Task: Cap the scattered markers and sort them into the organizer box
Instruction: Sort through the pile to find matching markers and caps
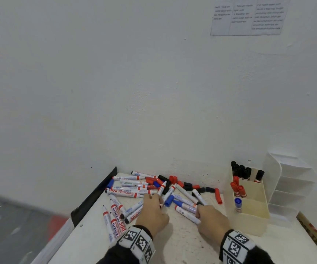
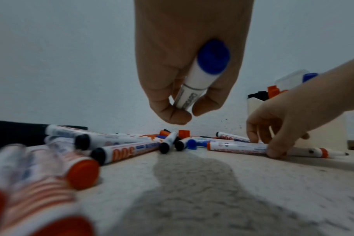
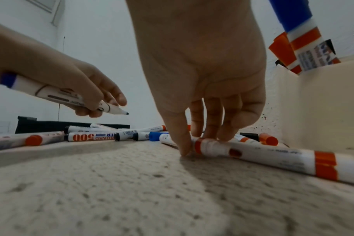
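My left hand (image 1: 154, 199) is raised over the table and grips an uncapped blue-ended marker (image 2: 202, 76), its dark nib pointing at the pile (image 3: 51, 93). My right hand (image 3: 194, 142) is down on the table, thumb and fingers pinching a red-banded uncapped marker (image 3: 263, 158) that lies flat (image 1: 187, 214). Several uncapped markers (image 1: 133, 191) and loose red, black and blue caps (image 1: 218, 196) lie scattered toward the wall. The cream organizer box (image 1: 252, 212) stands at the right, holding black markers at the back, red in the middle and one blue in front.
A white tiered rack (image 1: 290, 180) stands just right of the box against the wall. A black strip (image 1: 94, 195) runs along the table's left edge, with the floor below. A printed sheet (image 1: 247, 16) hangs high on the wall.
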Motion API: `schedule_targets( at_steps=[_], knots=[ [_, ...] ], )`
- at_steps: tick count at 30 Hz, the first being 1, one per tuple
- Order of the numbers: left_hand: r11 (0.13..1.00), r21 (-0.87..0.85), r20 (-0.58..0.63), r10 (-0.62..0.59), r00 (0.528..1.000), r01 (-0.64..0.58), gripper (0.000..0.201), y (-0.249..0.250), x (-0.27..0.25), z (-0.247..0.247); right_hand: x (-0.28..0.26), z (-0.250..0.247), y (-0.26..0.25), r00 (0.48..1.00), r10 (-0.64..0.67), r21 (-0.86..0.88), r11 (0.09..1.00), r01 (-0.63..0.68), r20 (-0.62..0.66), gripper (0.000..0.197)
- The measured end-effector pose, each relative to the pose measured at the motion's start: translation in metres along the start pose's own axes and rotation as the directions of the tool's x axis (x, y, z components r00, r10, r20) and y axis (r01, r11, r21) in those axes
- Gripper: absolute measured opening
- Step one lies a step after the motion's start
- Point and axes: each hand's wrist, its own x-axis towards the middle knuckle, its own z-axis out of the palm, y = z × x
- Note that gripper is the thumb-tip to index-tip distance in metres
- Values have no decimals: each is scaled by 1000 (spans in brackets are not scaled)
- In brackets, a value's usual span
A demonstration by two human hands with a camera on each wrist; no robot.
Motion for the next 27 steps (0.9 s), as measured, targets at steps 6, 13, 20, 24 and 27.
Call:
schedule_targets(
  at_steps=[6, 13, 20, 24, 27],
  knots=[
    [993, -77, -174, -106, 979, 94, 49, -31, -3, -37, 7, -3, -13, 1000, 14, -37, 999, -15, -21, 25],
    [972, -2, -278, -226, 934, 235, 22, -69, -7, -74, 42, -10, -84, 977, -133, 3, 991, 136, -169, 15],
    [962, -96, -287, -272, 918, 255, 43, -98, 0, -91, 114, 15, -143, 971, -217, 56, 973, 223, -101, 34],
    [960, -134, -318, -276, 907, 245, 43, -105, 8, -92, 134, 20, -133, 985, -147, -75, 987, 140, -89, 33],
    [951, -174, -322, -299, 898, 254, 39, -105, 13, -91, 141, 19, -124, 978, -152, -61, 988, 144, -145, 27]
  ],
)
